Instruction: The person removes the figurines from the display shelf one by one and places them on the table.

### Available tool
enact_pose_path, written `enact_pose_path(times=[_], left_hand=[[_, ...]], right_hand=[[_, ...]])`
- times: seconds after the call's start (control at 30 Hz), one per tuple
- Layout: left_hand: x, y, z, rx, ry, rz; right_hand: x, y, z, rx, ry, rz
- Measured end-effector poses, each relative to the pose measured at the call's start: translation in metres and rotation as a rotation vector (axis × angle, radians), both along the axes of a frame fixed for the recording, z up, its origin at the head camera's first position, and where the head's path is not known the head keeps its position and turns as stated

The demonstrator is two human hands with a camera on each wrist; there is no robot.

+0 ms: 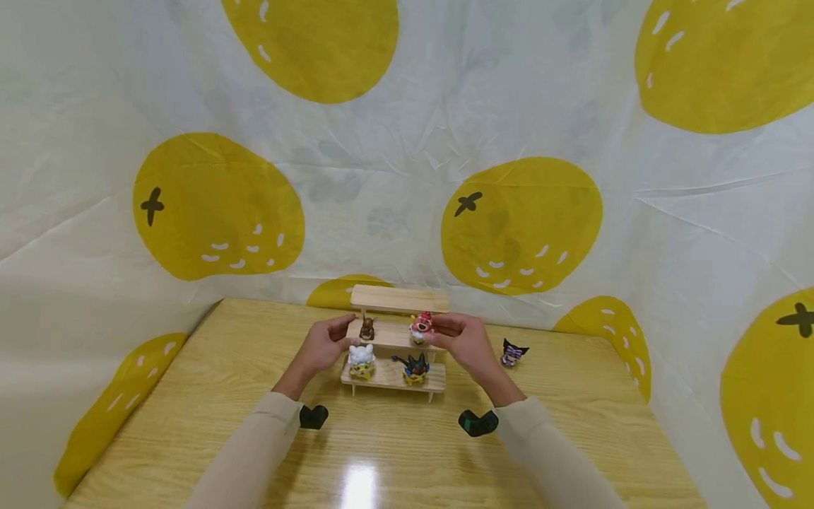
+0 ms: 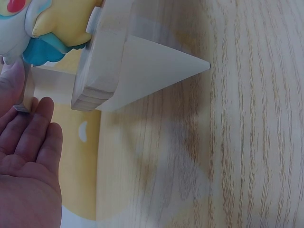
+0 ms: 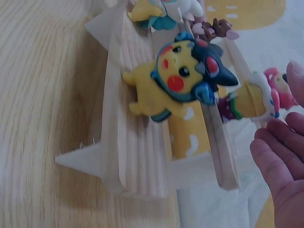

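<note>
A small wooden tiered display stand (image 1: 394,382) stands on the table. At the left end of its middle shelf, my left hand (image 1: 322,346) pinches the shelf edge between thumb and fingers. A pink-headed figurine (image 1: 421,328) is at that shelf's right end, and my right hand (image 1: 463,343) has thumb and fingertips about its side. A brown figurine (image 1: 367,328) sits on the left of the same shelf. On the lowest shelf are a yellow figurine with a white hood (image 1: 361,360) and a yellow one with a dark hood (image 3: 173,76).
To the right of the stand, a black and purple figurine (image 1: 512,353) stands on the wooden table (image 1: 191,403). The stand's top shelf (image 1: 397,298) holds nothing. Behind hangs a pale cloth (image 1: 381,212) with large yellow fruit prints.
</note>
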State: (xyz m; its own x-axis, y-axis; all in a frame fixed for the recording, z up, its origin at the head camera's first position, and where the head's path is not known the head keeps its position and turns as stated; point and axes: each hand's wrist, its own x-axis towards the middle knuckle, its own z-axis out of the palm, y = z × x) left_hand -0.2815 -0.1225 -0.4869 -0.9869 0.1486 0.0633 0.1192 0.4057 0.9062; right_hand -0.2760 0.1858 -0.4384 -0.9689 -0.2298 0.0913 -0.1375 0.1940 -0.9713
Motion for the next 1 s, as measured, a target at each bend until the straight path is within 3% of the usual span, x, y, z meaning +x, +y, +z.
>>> enact_pose_path(times=[0.5, 0.8, 1.0], left_hand=[[0.0, -0.002, -0.002, 0.002, 0.003, -0.002], [0.001, 0.001, -0.001, 0.02, -0.012, 0.0], [0.001, 0.001, 0.0, 0.014, -0.009, 0.009]], right_hand=[[-0.007, -0.024, -0.003, -0.035, 0.031, -0.092], [-0.006, -0.028, 0.001, 0.056, 0.038, -0.162], [-0.004, -0.03, 0.005, 0.083, 0.051, -0.157]])
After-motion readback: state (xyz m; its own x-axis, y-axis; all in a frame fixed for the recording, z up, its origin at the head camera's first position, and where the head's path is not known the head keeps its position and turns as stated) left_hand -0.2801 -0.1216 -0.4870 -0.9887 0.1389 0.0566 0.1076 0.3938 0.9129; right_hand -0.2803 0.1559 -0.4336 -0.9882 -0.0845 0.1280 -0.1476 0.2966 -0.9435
